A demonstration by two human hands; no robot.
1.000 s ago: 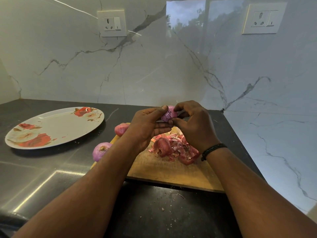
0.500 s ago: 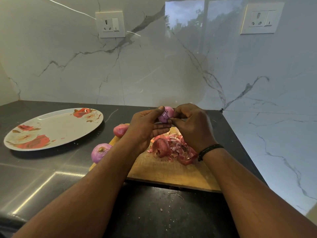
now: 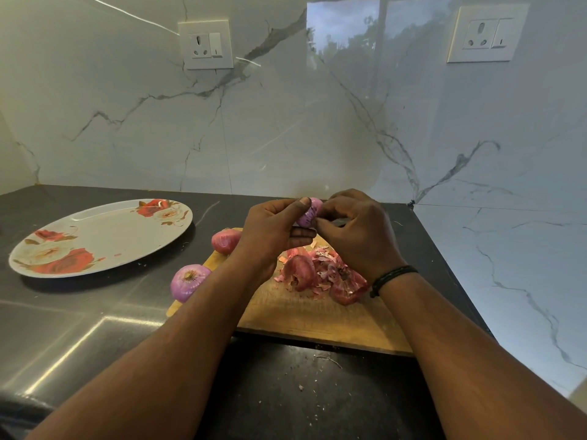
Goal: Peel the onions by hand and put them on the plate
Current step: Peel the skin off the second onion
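You have a small purple onion (image 3: 309, 212) held up above the far edge of the chopping board (image 3: 317, 319), at about 12 o'clock from the heap of peelings (image 3: 320, 273). Your left hand (image 3: 273, 231) cradles it, thumb over the top and fingers curled beneath, while your right hand (image 3: 355, 230) pinches at its skin from the 3 o'clock side. For this step, keep the left grip firm but light so the bulb can turn, and let the right thumb and forefinger catch a loose edge near the tip, pulling down toward the root in long strips rather than flakes. Rotate the onion a little after each pull. Two more onions wait at 9 o'clock from the peelings: one (image 3: 226, 240) at the board's far left corner, another (image 3: 189, 281) at its left edge. The flowered plate (image 3: 104, 236) sits on the dark worktop (image 3: 79, 322) farther out at 9 o'clock, with no onion on it yet.
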